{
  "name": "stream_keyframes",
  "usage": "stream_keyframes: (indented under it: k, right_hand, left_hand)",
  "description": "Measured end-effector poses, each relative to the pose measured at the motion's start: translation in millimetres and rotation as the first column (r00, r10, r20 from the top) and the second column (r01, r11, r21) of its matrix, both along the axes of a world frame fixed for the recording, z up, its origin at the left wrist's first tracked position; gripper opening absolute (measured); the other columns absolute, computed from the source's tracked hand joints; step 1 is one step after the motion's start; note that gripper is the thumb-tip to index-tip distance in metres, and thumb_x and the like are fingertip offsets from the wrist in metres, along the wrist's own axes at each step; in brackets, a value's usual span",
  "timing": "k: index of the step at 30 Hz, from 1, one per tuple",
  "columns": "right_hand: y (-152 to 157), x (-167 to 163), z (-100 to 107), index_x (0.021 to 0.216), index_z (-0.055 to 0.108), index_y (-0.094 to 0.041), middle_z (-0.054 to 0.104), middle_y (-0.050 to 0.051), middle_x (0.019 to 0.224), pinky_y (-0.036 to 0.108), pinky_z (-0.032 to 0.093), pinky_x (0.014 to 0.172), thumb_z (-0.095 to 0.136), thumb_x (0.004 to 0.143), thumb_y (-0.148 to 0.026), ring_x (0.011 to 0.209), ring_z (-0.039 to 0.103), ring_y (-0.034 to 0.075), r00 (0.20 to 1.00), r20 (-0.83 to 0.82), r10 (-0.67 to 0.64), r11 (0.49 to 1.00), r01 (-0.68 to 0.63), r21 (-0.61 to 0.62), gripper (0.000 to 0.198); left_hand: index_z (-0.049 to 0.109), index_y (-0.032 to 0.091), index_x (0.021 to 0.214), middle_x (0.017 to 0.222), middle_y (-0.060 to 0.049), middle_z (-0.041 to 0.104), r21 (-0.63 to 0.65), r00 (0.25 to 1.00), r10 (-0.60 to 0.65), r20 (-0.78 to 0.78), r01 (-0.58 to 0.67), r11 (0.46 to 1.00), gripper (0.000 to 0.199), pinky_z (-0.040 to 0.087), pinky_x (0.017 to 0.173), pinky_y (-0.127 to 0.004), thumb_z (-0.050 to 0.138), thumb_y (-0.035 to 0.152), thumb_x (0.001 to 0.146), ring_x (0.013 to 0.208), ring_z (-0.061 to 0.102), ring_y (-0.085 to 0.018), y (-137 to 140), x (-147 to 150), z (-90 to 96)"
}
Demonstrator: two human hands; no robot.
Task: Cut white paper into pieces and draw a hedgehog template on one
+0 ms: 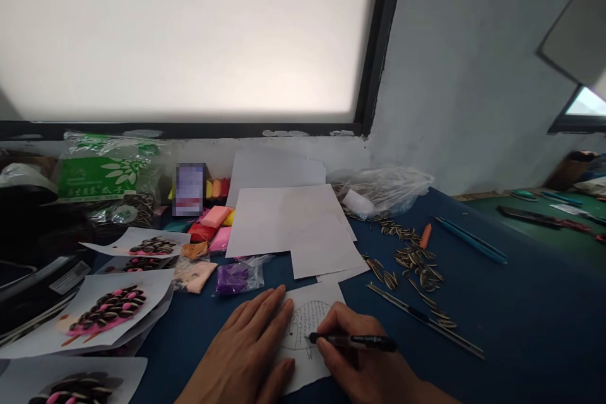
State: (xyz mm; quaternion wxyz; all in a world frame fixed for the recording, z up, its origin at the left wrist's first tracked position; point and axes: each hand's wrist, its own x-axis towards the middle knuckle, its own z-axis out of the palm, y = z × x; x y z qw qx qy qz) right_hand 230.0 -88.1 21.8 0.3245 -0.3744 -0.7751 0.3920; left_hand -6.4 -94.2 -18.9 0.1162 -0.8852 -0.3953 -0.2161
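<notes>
A black pen is pinched in my right hand, its tip against a small white sheet. On that sheet is a line drawing of a rounded, hedgehog-like animal filled with short strokes, with an eye dot and thin legs. My left hand lies flat with fingers stretched out over the left part of the sheet, and nothing is in it. Its palm hides part of the paper. Just beyond my left fingers sits a purple clay packet.
Blank white sheets lie behind the drawing. Printed pictures of a seed-covered animal are stacked at left. Sunflower seeds, an orange stick, blue tools and tweezers lie at right. A green seed bag stands at back left.
</notes>
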Motion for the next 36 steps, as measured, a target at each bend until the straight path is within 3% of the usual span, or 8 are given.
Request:
stream_keyframes:
  k: [3, 11, 19, 23, 29, 36]
  right_hand:
    - [-0.2, -0.1, 1.3, 0.084, 0.048, -0.021, 0.049, -0.005, 0.061, 0.024, 0.032, 0.05, 0.05, 0.09, -0.024, 0.049, 0.043, 0.012, 1.0, 0.002, -0.009, 1.0, 0.009, 0.005, 0.007]
    - [-1.4, -0.3, 2.5, 0.083, 0.048, -0.021, 0.047, -0.005, 0.059, 0.024, 0.033, 0.048, 0.05, 0.09, -0.026, 0.048, 0.042, 0.011, 1.0, -0.017, -0.02, 0.999, 0.019, -0.041, 0.009]
    - [-1.8, -0.6, 4.4, 0.083, 0.05, -0.021, 0.048, -0.005, 0.059, 0.024, 0.033, 0.049, 0.05, 0.089, -0.025, 0.048, 0.042, 0.012, 1.0, 0.013, 0.01, 1.0, -0.01, -0.005, 0.007]
    - [-1.6, -0.9, 3.9, 0.083, 0.048, -0.021, 0.05, -0.004, 0.061, 0.024, 0.033, 0.05, 0.049, 0.088, -0.024, 0.049, 0.043, 0.012, 1.0, 0.012, 0.017, 0.999, -0.018, 0.032, 0.006]
    - [-2.2, -0.5, 6.2, 0.081, 0.046, -0.022, 0.05, -0.004, 0.06, 0.024, 0.033, 0.049, 0.048, 0.089, -0.024, 0.049, 0.044, 0.012, 1.0, 0.015, 0.008, 0.999, -0.009, 0.035, 0.008]
    - [-0.8, -0.2, 7.1, 0.08, 0.046, -0.022, 0.05, -0.004, 0.06, 0.024, 0.034, 0.049, 0.049, 0.087, -0.023, 0.049, 0.044, 0.012, 1.0, 0.005, 0.018, 1.0, -0.018, 0.016, 0.008]
  left_hand:
    - [0.044, 0.02, 0.148, 0.15, -0.013, 0.047, -0.008, 1.0, -0.003, 0.001, 0.003, 1.0, 0.055, 0.056, 0.094, -0.044, 0.039, 0.045, 0.1, 0.126, 0.056, -0.034, 0.4, 0.2, 0.2]
    - [0.048, 0.019, 0.146, 0.149, -0.013, 0.047, -0.146, 0.999, 0.022, -0.041, -0.027, 0.989, 0.051, 0.052, 0.098, -0.044, 0.049, 0.042, 0.1, 0.129, 0.054, -0.034, -10.9, 5.3, 33.4]
    - [0.051, 0.018, 0.143, 0.146, -0.014, 0.051, -0.061, 1.0, 0.001, -0.012, -0.002, 0.998, 0.051, 0.056, 0.093, -0.044, 0.042, 0.045, 0.101, 0.124, 0.058, -0.034, -6.6, 4.4, 22.2]
    - [0.048, 0.016, 0.145, 0.149, -0.015, 0.047, -0.131, 0.999, 0.024, -0.039, -0.029, 0.991, 0.051, 0.052, 0.099, -0.045, 0.047, 0.041, 0.101, 0.129, 0.053, -0.034, -8.3, 5.4, 28.1]
    - [0.047, 0.019, 0.146, 0.149, -0.013, 0.047, -0.133, 0.999, 0.022, -0.025, -0.025, 0.991, 0.052, 0.051, 0.1, -0.042, 0.05, 0.04, 0.099, 0.129, 0.053, -0.033, -9.7, 3.9, 28.9]
    - [0.049, 0.015, 0.145, 0.149, -0.015, 0.047, -0.111, 0.998, 0.022, -0.061, -0.028, 0.993, 0.051, 0.052, 0.099, -0.044, 0.048, 0.041, 0.1, 0.129, 0.053, -0.034, -8.9, 5.1, 30.3]
